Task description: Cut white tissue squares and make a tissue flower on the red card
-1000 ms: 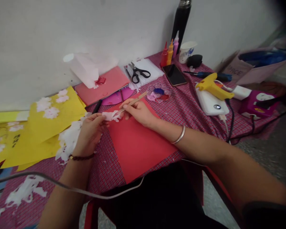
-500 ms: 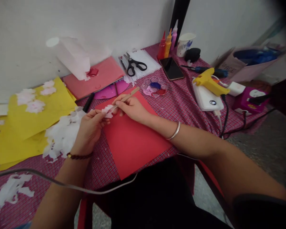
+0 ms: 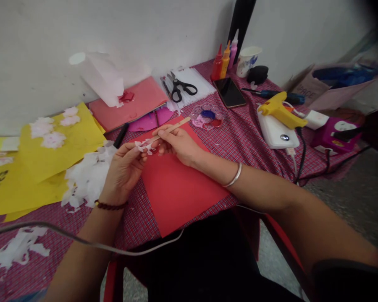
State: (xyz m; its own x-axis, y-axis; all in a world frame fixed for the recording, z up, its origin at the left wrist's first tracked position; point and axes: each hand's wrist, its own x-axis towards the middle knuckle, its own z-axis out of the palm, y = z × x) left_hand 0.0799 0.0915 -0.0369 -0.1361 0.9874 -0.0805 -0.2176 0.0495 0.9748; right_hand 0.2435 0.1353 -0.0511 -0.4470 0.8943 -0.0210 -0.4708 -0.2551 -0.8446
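My left hand [image 3: 128, 164] pinches a small white paper piece [image 3: 147, 147] over the top left of a red sheet [image 3: 182, 188]. In my right hand [image 3: 176, 142] is a light wooden stick [image 3: 179, 124], slanting up to the right, its lower end at the paper piece. Behind my right hand sits a clear palette [image 3: 221, 114] with blue, pink and red paint. White paper scraps [image 3: 90, 174] lie just left of my left hand.
Yellow sheets [image 3: 34, 163] with paper flowers lie left. Scissors [image 3: 181, 87], a phone [image 3: 229, 92] and paint bottles [image 3: 217, 66] stand or lie behind. A yellow glue gun [image 3: 282, 111] rests on a white power bank at right. A cable crosses the front left.
The view has shifted slightly, so the table things appear a little further right. The stick now lies at a flatter angle, and the paper piece is turned differently between my hands.
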